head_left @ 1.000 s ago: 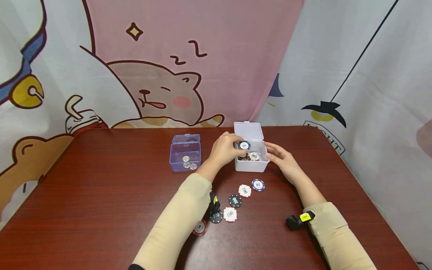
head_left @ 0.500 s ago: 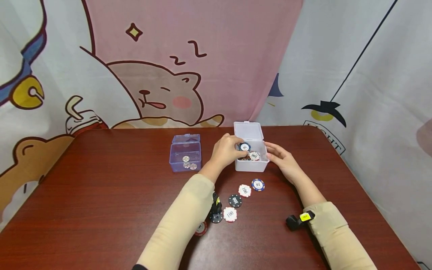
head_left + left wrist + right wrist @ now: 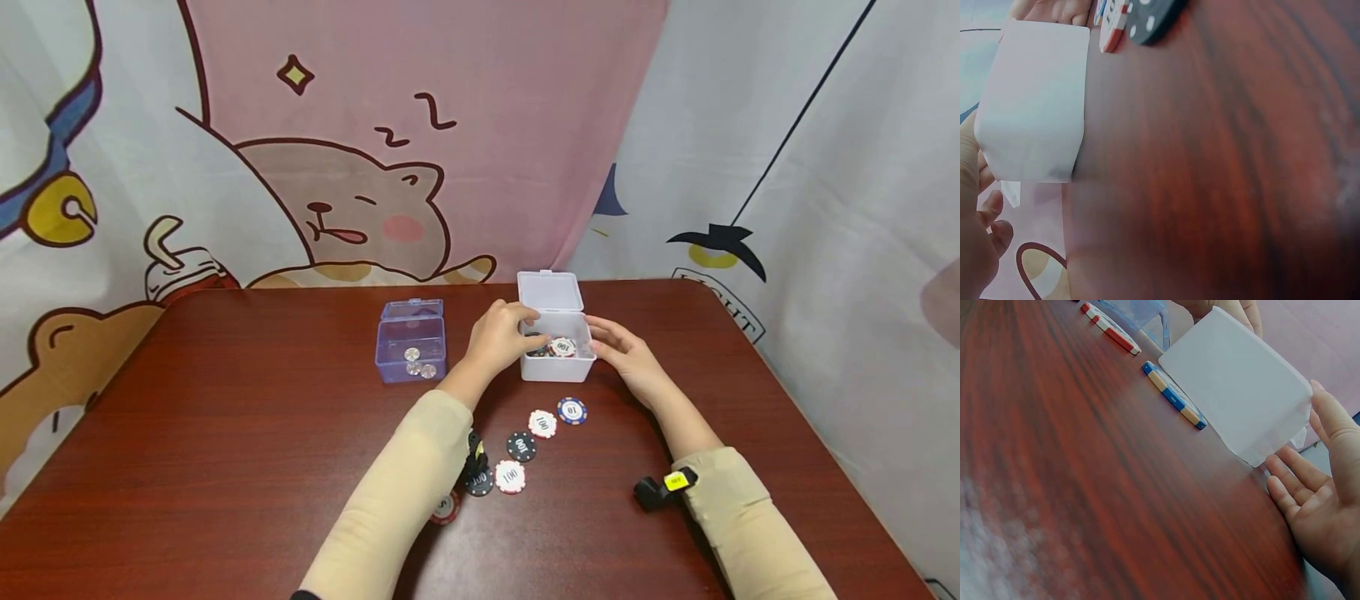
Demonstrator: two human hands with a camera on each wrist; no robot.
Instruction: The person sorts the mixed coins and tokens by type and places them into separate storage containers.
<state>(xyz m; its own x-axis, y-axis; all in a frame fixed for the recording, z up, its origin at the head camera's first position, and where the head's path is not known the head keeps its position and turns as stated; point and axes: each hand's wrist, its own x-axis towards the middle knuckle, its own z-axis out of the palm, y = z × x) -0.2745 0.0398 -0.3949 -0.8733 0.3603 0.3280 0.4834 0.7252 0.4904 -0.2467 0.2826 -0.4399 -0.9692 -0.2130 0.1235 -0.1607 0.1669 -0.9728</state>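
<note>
Btwn L hand [image 3: 498, 333] & R hand [image 3: 628, 358]: wht box [image 3: 558, 370] (lid [image 3: 550, 291] up).

Blue chip [image 3: 572, 410] flashed 10! White chip [image 3: 543, 423] just beside it showed 100. Black chip [image 3: 521, 447], 100 again; lower white chip [image 3: 510, 477], another 100. Partly covered black chip [image 3: 478, 481] looked like 100 too. Red chip [image 3: 444, 507] gave 5. Inside white box [image 3: 557, 370], boxed white chip [image 3: 562, 347] read 100. Backdrop [image 3: 510, 192] carried two Zs; sign [image 3: 738, 317] at right ended HT. Yellow tag [image 3: 676, 481] proved too small.

Reddish-brown table [image 3: 240, 450]; cartoon-print backdrop [image 3: 510, 167], probably cloth.
</note>
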